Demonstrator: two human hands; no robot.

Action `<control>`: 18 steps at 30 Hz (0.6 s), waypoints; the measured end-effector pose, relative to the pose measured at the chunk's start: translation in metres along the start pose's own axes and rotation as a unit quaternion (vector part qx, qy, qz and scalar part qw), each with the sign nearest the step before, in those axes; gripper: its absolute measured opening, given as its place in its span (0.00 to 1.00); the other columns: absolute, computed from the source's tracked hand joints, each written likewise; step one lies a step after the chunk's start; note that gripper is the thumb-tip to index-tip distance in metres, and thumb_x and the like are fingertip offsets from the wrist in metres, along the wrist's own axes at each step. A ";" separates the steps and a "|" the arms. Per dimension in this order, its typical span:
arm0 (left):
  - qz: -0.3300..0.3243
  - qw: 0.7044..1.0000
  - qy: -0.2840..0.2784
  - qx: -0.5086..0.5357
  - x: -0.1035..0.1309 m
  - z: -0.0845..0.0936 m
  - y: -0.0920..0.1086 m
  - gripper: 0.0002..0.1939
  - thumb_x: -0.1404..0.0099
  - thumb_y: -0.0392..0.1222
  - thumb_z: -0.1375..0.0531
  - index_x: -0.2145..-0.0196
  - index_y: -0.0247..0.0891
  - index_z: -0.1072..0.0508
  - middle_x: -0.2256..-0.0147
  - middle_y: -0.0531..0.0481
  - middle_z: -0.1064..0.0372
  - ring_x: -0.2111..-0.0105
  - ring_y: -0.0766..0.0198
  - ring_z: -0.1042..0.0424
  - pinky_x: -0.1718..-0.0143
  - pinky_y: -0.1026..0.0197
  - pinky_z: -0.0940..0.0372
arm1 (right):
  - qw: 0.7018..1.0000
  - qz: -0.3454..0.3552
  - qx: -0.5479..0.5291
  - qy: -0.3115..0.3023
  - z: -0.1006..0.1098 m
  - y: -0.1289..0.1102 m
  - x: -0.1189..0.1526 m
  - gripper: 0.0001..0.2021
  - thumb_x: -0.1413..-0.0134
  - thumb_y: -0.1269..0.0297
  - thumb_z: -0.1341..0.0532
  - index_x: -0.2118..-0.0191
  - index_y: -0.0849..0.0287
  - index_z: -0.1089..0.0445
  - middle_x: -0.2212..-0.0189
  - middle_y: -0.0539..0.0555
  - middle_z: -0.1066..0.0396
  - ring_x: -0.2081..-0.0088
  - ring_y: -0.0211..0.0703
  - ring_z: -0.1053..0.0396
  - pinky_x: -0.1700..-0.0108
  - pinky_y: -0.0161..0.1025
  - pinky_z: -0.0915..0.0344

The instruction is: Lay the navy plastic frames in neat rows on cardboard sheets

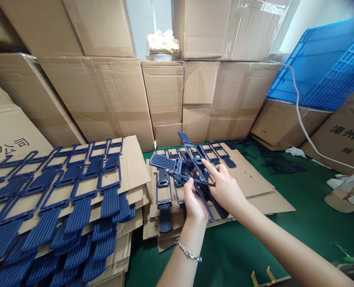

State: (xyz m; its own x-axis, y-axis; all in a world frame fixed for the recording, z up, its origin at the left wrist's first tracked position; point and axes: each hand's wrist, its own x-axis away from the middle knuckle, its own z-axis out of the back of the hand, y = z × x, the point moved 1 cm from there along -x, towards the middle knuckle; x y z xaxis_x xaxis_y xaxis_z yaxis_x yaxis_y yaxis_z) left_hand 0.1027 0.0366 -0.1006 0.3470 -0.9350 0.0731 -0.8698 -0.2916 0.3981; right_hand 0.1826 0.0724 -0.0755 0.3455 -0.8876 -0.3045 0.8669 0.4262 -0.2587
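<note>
My left hand (195, 203) is wrapped round a bundle of dark blue plastic frames (171, 164) with ribbed paddle ends, held over the middle cardboard stack. My right hand (224, 184) grips the right side of the same bundle, its index finger extended along one frame. The pieces cross at several angles, and parts of them are hidden by my fingers. Under the bundle, similar blue frames (165, 217) lie in a row on a cardboard sheet (254, 181). At the left, more blue frames (80, 215) lie in layers between stacked cardboard sheets.
Large cardboard boxes (123, 95) form a wall behind the green surface (308, 235). Loose dark pieces (281, 159) lie at the back right, below a blue crate (317, 67) on a box. A white cable (299, 107) hangs there; a printed cup (349, 191) stands at the right edge.
</note>
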 end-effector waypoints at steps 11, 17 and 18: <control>0.021 0.998 0.051 -0.041 -0.005 0.005 0.007 0.16 0.48 0.48 0.37 0.63 0.37 0.27 0.66 0.49 0.26 0.67 0.61 0.27 0.58 0.58 0.35 | 0.992 0.028 -0.100 -0.069 -0.001 -0.008 0.012 0.38 0.55 0.79 0.51 0.37 0.43 0.54 0.56 0.55 0.44 0.69 0.37 0.35 0.69 0.33 0.40; -0.008 0.999 0.029 -0.027 -0.004 0.005 0.012 0.13 0.47 0.47 0.38 0.66 0.36 0.26 0.67 0.50 0.26 0.67 0.63 0.28 0.59 0.61 0.35 | 0.983 0.093 -0.146 -0.068 0.010 -0.006 0.022 0.38 0.56 0.77 0.49 0.38 0.46 0.54 0.52 0.57 0.47 0.68 0.37 0.36 0.66 0.37 0.36; -0.014 0.999 0.028 -0.026 -0.004 0.005 0.014 0.13 0.46 0.46 0.38 0.66 0.36 0.26 0.66 0.49 0.26 0.66 0.63 0.28 0.59 0.62 0.35 | 0.981 0.105 -0.152 -0.065 0.012 -0.007 0.024 0.37 0.56 0.77 0.49 0.38 0.46 0.53 0.52 0.57 0.47 0.67 0.37 0.36 0.65 0.37 0.36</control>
State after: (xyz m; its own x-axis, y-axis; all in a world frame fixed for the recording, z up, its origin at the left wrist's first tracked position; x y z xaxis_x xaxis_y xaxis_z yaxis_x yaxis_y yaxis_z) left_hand 0.0873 0.0352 -0.1001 0.3908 -0.9138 0.1111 -0.8410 -0.3053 0.4467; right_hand 0.1892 0.0463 -0.0702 0.5649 -0.7812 -0.2658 0.6313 0.6166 -0.4703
